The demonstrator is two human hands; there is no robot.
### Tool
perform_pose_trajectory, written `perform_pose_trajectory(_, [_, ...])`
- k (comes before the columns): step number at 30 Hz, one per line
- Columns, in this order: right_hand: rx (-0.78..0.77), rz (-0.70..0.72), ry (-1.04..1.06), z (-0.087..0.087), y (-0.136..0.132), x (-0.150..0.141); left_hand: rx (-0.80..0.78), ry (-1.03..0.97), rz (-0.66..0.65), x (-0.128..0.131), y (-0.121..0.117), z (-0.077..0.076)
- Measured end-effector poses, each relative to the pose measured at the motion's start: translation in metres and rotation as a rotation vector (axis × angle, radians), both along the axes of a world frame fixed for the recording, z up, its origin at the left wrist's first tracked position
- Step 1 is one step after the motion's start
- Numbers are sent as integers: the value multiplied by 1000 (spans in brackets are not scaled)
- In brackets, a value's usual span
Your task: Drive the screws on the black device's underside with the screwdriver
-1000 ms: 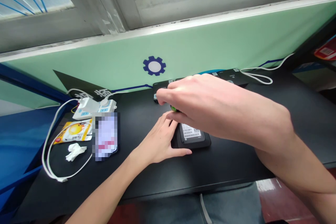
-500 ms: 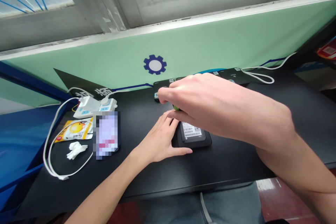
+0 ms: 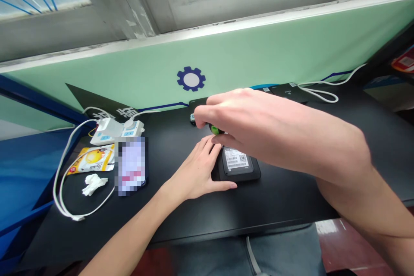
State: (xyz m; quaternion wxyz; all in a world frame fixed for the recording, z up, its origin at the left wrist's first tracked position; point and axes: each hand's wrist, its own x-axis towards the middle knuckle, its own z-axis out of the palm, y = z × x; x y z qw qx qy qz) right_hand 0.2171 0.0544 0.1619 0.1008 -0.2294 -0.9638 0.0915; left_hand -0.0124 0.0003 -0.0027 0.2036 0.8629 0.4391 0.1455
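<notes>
A small black device [image 3: 238,164] with a white barcode label lies on the black desk [image 3: 278,198]. My left hand [image 3: 197,172] rests flat against its left side, thumb along its front edge, fingers stretched out. My right hand [image 3: 236,118] hovers just above the device's far end, fingers pinched round a small tool with a green handle [image 3: 214,129]. The tool's tip is hidden under my fingers.
At the left lie a phone [image 3: 131,165], a yellow snack packet [image 3: 92,159], a crumpled tissue [image 3: 92,184], a white power strip [image 3: 113,131] and a looping white cable [image 3: 64,207]. More black devices [image 3: 284,90] and a white cable [image 3: 323,90] line the green partition [image 3: 258,60].
My right hand has lifted slightly, showing more of the device's label and the green handle. My left hand has stayed put.
</notes>
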Motion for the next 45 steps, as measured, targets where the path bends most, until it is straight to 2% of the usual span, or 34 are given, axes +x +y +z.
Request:
perform_pose_trajectory(14, [10, -14, -5, 1, 0, 0, -18, 5, 4, 1, 0, 2])
perform_pose_trajectory(26, [99, -76, -34, 4, -2, -3, -24, -8, 4, 0, -1, 0])
perform_pose_trajectory(33, [202, -119, -44, 0, 0, -6, -34, -6, 9, 1, -1, 1])
perform_pose_trajectory(45, [206, -104, -44, -2, -1, -5, -26, -9, 8, 1, -1, 1])
